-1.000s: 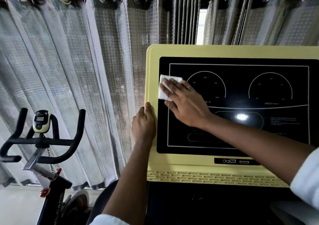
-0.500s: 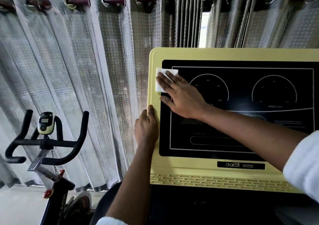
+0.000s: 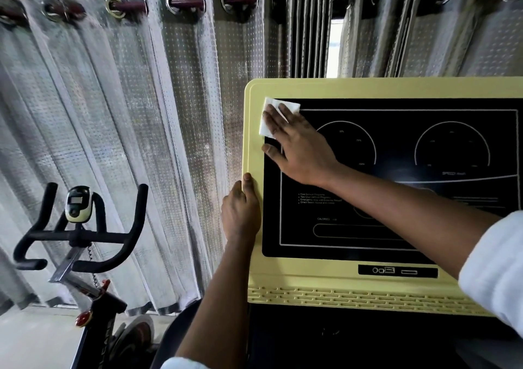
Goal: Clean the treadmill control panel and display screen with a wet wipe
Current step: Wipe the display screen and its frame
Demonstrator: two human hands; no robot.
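Note:
The treadmill control panel (image 3: 311,281) is pale yellow with a black display screen (image 3: 396,147) showing two dial outlines. A white wet wipe (image 3: 267,119) lies flat at the screen's top left corner, overlapping the yellow frame. My right hand (image 3: 297,147) presses it down with flat, spread fingers; most of the wipe is hidden under them. My left hand (image 3: 240,210) grips the panel's left edge, thumb on the front face and fingers hidden behind.
Grey eyelet curtains (image 3: 141,113) hang right behind the panel, with a bright gap (image 3: 335,48) between them. An exercise bike with black handlebars (image 3: 76,235) and a small monitor (image 3: 77,203) stands at the lower left. Black treadmill parts lie below the panel.
My right hand has slid the wipe up and to the left, from the left dial area to the screen's top left corner. The left hand stays on the panel's edge.

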